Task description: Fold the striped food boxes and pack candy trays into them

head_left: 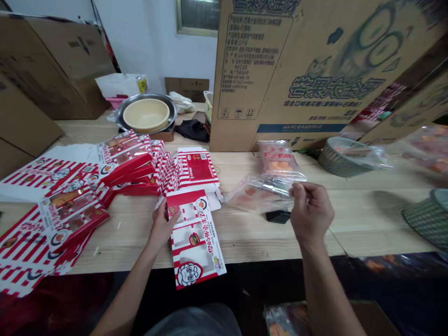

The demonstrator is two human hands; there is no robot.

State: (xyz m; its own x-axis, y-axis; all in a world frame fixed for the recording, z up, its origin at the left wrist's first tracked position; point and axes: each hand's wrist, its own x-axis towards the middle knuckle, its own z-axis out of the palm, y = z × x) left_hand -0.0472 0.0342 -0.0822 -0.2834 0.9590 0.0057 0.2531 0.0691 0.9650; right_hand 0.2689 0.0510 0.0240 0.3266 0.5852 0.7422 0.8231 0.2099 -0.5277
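Observation:
My left hand point(164, 223) grips a red and white printed carton point(194, 240) with window cut-outs by its upper left edge, its lower end jutting past the table's front edge. My right hand point(311, 210) is closed in a pinch on the corner of a clear plastic packet point(261, 192), which stretches left above the table; its contents are blurred. Behind that packet lies another clear packet point(278, 161) with red and orange contents. A black flat object point(278, 216) shows beneath the held packet. A stack of flattened cartons point(199, 168) sits just beyond the held carton.
Filled cartons point(122, 156) pile up on the left over striped card sheets point(24, 233). A cream basin point(146, 115) rests in a metal bowl behind them. A large cardboard box point(280, 70) stands at the back. Woven baskets point(345, 158) are on the right.

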